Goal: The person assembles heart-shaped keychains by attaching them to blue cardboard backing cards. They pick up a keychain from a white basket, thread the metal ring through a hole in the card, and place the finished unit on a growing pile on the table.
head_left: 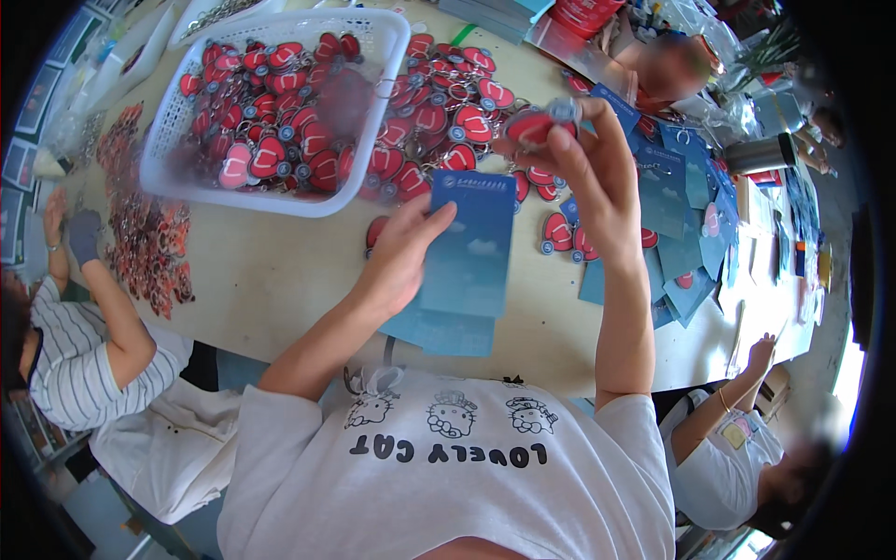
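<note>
Crowded beige worktable [271, 280]: left hand [397, 257] pinning a blue backing card [471, 247] near the front edge, steadying it for mounting; right hand [588, 173] pinching a red heart keychain [534, 126] just above it; white basket [280, 201] of keychains toward the far left corner, within reach.

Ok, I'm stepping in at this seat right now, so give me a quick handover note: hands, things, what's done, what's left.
Left hand: holds a blue card upright over the table.
Right hand: pinches a red keychain above the card.
Supplies: white basket full of red keychains, more loose beside it.
Done: carded pieces lie to the right.
Left: this keychain is not yet on its card; many remain.
</note>
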Demonstrator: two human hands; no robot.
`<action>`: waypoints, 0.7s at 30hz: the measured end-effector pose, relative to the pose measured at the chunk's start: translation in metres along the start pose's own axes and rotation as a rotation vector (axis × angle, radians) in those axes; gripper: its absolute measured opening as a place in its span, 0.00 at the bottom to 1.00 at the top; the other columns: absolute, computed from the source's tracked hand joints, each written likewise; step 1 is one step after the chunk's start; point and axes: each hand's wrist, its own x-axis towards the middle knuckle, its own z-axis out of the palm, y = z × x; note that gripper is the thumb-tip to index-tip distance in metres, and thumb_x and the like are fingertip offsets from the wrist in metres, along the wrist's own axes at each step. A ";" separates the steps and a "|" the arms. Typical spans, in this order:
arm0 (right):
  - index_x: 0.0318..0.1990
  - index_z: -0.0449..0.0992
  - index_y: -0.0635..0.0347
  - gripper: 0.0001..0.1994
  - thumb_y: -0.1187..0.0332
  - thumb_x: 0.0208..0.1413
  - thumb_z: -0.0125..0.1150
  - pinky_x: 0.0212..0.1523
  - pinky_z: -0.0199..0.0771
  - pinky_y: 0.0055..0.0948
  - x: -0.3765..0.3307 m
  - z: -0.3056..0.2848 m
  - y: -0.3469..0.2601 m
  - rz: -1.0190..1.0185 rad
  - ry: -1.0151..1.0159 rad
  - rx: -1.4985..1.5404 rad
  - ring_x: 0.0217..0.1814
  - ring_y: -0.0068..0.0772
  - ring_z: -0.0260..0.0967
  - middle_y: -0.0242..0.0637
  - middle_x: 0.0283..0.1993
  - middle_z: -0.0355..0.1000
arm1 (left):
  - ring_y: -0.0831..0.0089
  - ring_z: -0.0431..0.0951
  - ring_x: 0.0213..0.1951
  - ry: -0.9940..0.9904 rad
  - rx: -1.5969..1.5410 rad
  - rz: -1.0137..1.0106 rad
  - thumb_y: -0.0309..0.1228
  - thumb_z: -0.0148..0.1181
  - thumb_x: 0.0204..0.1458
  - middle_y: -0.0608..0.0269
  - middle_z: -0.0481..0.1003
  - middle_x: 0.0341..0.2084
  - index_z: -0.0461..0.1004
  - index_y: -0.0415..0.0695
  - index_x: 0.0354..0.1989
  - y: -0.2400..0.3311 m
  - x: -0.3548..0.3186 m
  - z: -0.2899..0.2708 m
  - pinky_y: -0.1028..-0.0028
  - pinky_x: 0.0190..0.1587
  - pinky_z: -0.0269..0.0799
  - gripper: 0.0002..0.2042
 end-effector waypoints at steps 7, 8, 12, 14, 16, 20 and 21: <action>0.40 0.68 0.62 0.14 0.80 0.46 0.63 0.45 0.77 0.34 -0.047 0.005 0.016 -0.242 -0.400 -0.926 0.47 0.43 0.73 0.42 0.49 0.72 | 0.82 0.76 0.39 -0.011 -0.156 0.079 0.32 0.54 0.61 0.66 0.76 0.38 0.72 0.41 0.47 0.001 0.008 0.019 0.78 0.41 0.74 0.10; 0.39 0.69 0.62 0.14 0.80 0.44 0.63 0.45 0.76 0.35 -0.049 0.007 0.013 -0.224 -0.409 -0.946 0.48 0.43 0.73 0.41 0.50 0.71 | 0.82 0.76 0.38 0.017 -0.114 0.129 0.32 0.54 0.61 0.67 0.77 0.37 0.72 0.42 0.47 -0.001 0.009 0.021 0.78 0.40 0.74 0.10; 0.37 0.74 0.59 0.15 0.81 0.38 0.64 0.46 0.76 0.36 -0.052 0.007 0.004 -0.234 -0.393 -1.031 0.54 0.38 0.70 0.36 0.50 0.72 | 0.86 0.76 0.34 0.059 -0.079 0.193 0.32 0.55 0.60 0.71 0.77 0.33 0.72 0.44 0.46 -0.003 0.010 0.018 0.83 0.31 0.73 0.09; 0.36 0.75 0.59 0.14 0.81 0.38 0.64 0.46 0.75 0.35 -0.050 0.002 0.011 -0.327 -0.402 -1.110 0.54 0.37 0.70 0.35 0.49 0.73 | 0.87 0.76 0.31 0.123 -0.162 0.066 0.32 0.55 0.60 0.72 0.76 0.33 0.72 0.46 0.44 0.004 0.008 0.022 0.85 0.28 0.71 0.07; 0.36 0.75 0.59 0.13 0.80 0.38 0.64 0.45 0.74 0.34 -0.049 0.006 0.010 -0.350 -0.374 -1.146 0.52 0.36 0.71 0.34 0.47 0.74 | 0.88 0.75 0.30 0.170 -0.227 0.018 0.32 0.55 0.60 0.73 0.76 0.32 0.72 0.47 0.43 0.010 0.005 0.028 0.86 0.25 0.70 0.06; 0.34 0.76 0.57 0.12 0.76 0.39 0.66 0.41 0.72 0.32 -0.045 0.012 0.010 -0.410 -0.311 -1.178 0.49 0.35 0.71 0.32 0.44 0.74 | 0.88 0.75 0.29 0.194 -0.285 0.043 0.33 0.55 0.60 0.73 0.75 0.31 0.71 0.49 0.41 0.011 0.004 0.032 0.87 0.23 0.70 0.05; 0.34 0.76 0.56 0.11 0.75 0.39 0.66 0.39 0.72 0.32 -0.043 0.015 0.011 -0.433 -0.282 -1.169 0.47 0.35 0.71 0.31 0.42 0.74 | 0.87 0.75 0.29 0.193 -0.290 0.040 0.33 0.55 0.60 0.73 0.75 0.31 0.71 0.49 0.41 0.010 0.003 0.032 0.87 0.23 0.70 0.05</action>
